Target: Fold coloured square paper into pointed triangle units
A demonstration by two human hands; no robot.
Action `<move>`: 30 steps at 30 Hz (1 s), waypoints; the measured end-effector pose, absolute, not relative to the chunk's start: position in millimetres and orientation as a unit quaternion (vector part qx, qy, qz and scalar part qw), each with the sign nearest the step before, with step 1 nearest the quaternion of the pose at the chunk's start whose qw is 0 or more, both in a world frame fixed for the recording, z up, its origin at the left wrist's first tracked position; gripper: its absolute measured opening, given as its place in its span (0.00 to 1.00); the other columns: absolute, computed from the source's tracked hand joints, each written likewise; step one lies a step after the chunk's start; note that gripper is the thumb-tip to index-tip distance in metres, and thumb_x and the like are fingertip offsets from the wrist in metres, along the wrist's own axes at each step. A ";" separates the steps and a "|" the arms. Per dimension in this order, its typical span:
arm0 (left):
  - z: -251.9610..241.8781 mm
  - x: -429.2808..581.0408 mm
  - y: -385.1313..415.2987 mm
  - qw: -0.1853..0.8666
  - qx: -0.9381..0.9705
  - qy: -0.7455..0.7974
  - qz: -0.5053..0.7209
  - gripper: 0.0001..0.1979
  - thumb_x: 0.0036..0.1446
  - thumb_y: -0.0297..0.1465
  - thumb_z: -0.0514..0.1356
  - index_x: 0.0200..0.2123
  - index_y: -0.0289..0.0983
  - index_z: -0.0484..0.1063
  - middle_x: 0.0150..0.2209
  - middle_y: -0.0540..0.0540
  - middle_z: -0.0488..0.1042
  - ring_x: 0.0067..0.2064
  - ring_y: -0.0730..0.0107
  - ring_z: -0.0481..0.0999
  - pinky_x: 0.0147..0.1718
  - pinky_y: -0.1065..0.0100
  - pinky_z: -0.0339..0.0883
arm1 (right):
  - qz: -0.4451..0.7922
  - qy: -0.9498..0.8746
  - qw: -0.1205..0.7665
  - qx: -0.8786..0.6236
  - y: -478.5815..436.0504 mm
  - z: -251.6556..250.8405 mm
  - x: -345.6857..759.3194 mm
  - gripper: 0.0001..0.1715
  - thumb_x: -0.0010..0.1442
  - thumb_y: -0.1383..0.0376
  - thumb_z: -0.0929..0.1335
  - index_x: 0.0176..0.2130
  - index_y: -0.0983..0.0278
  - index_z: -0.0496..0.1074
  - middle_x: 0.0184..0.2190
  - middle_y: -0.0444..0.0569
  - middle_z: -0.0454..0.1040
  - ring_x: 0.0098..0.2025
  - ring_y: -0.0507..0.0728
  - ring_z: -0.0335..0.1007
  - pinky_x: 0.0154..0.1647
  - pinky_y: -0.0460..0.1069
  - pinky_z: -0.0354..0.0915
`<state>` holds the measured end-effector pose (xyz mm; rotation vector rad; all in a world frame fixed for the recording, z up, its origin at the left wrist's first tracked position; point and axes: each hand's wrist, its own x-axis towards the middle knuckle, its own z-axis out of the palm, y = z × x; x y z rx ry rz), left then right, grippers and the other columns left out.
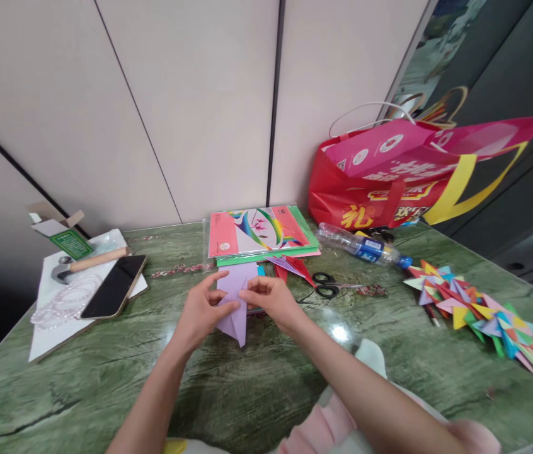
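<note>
A folded sheet of lilac paper (237,277) is held up in front of me, its lower end narrowed to slanted, pointed folds. My left hand (200,310) grips its left side, the thumb lying across the front and the index finger bent at the edge. On the other side my right hand (271,301) is closed in a pinch at the paper's right edge, thumb and fingertips together. Just behind the hands lie red and purple folded paper pieces (295,268) and black-handled scissors (330,285). Something blue under the lilac sheet is mostly hidden.
At the back lies a pack of coloured paper (259,232). To the right are a plastic bottle (365,246), several colourful folded-paper shapes (479,312) and a red bag (380,183). On the left, a white board (42,337) carries a phone (114,287), hammer (89,261), beads (65,302) and small box (70,239).
</note>
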<state>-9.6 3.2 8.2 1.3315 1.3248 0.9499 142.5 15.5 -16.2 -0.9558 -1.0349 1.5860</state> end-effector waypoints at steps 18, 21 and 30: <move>4.6 -15.3 11.3 0.610 0.360 0.491 0.507 0.29 0.43 0.45 0.63 0.44 0.31 0.68 0.36 0.38 0.77 0.36 0.62 0.76 0.31 0.65 0.70 | 0.638 -0.301 0.593 -0.387 24.2 -19.0 147.3 0.18 0.34 0.61 0.76 0.23 0.66 0.67 0.18 0.39 0.69 0.20 0.47 0.66 0.27 0.46 0.66; 5.0 -12.7 9.1 0.692 0.325 0.434 0.476 0.24 0.44 0.43 0.63 0.40 0.32 0.72 0.37 0.37 0.78 0.37 0.59 0.77 0.31 0.65 0.72 | 0.649 -0.289 0.595 -0.376 23.7 -19.6 146.6 0.18 0.34 0.62 0.76 0.24 0.66 0.67 0.18 0.39 0.70 0.21 0.48 0.67 0.28 0.46 0.67; 7.4 -7.0 4.4 0.653 0.311 0.508 0.468 0.09 0.48 0.26 0.63 0.34 0.28 0.74 0.33 0.38 0.79 0.31 0.63 0.78 0.24 0.69 0.75 | 0.654 -0.328 0.560 -0.389 19.2 -20.0 143.8 0.23 0.33 0.63 0.76 0.31 0.66 0.68 0.20 0.40 0.71 0.22 0.49 0.68 0.27 0.46 0.66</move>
